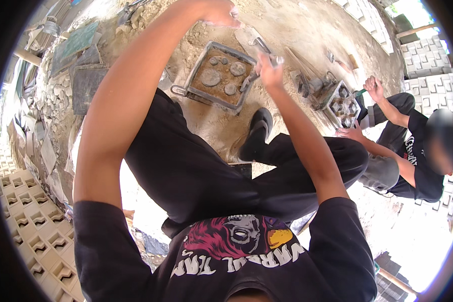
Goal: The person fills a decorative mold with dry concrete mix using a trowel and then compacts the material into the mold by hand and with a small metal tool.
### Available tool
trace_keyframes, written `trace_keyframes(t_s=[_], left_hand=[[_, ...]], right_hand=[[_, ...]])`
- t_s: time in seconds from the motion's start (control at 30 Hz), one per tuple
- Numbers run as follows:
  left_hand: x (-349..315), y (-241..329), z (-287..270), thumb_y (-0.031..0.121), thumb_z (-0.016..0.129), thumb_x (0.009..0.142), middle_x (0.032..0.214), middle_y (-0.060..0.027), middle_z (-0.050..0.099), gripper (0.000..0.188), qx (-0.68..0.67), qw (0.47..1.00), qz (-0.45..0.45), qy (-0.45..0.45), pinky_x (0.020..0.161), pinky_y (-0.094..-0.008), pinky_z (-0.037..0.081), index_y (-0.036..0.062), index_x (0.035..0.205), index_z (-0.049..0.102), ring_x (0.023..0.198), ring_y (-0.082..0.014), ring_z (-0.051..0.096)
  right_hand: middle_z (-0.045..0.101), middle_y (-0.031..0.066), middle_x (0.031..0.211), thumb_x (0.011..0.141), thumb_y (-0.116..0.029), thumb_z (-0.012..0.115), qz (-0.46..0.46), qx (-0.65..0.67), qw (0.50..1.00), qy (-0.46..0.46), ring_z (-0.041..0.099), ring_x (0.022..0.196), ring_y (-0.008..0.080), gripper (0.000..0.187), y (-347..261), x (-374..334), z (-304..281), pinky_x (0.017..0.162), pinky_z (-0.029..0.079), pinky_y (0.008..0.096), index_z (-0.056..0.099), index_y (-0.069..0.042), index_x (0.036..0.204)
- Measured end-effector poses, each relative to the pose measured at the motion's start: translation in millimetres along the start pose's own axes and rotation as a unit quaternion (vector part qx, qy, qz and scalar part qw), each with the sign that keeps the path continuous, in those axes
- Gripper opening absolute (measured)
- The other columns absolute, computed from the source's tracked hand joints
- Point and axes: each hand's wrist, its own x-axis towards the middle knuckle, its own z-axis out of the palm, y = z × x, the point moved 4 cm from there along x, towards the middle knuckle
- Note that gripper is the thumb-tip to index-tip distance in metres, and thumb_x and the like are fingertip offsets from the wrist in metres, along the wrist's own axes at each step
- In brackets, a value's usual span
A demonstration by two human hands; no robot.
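My right hand (271,70) is closed around the handle of a trowel-like tool with a pale flat blade (246,38). My left hand (221,13) is at the top edge with its fingers curled; what they hold, if anything, is hidden. Below it lies a square metal mould frame (190,80) with a wire loop handle (178,90) at its left corner. Brown sandy material (219,64) fills the frame, with several grey round discs showing in it, such as a large disc (211,77). A dark bar (249,80) crosses the frame's right side, under my right hand.
At the right a co-worker (412,146) sits by another mould with star-shaped openings (343,105), one hand on a green handle (361,92). Dusty tools (314,83) lie between us. Rubble (60,116) and dark slabs (88,89) are at the left, beside stacked pale blocks (32,221).
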Motion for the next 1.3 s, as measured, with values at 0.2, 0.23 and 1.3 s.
trace_keyframes(t_s=[0.2,0.23,1.3], left_hand=[[0.0,19.0,6.0,0.059,0.054,0.092,0.124,-0.0175,0.064,0.067,-0.022,0.996,-0.045,-0.074,0.096,-0.0425,0.049,0.0062,0.133,0.055,0.110,-0.0309,0.064],[-3.7,20.0,7.8,0.059,0.054,0.092,0.125,-0.0178,0.064,0.067,-0.014,0.997,-0.027,-0.077,0.097,-0.0424,0.048,0.0056,0.134,0.054,0.112,-0.0312,0.063],[-5.2,-11.2,1.4,0.057,0.060,0.087,0.117,-0.0191,0.068,0.062,-0.058,0.998,0.009,-0.034,0.092,-0.0413,0.047,0.0057,0.122,0.064,0.105,-0.0314,0.065]], right_hand=[[0.051,0.0013,0.058,0.095,-0.023,0.061,0.043,-0.013,0.999,0.027,0.042,0.049,0.0109,0.033,-15.2,-11.5,4.5,0.053,0.039,0.0294,0.054,-0.007,0.067],[0.051,0.0009,0.059,0.095,-0.021,0.060,-0.015,-0.031,0.999,-0.001,0.042,0.049,0.0107,0.029,-14.4,-21.9,9.3,0.050,0.038,0.0299,0.054,-0.007,0.070],[0.050,-0.0002,0.053,0.095,-0.023,0.060,0.011,-0.049,0.998,0.041,0.045,0.049,0.0083,0.030,-15.0,-58.6,21.6,0.047,0.034,0.0278,0.062,-0.004,0.073]])
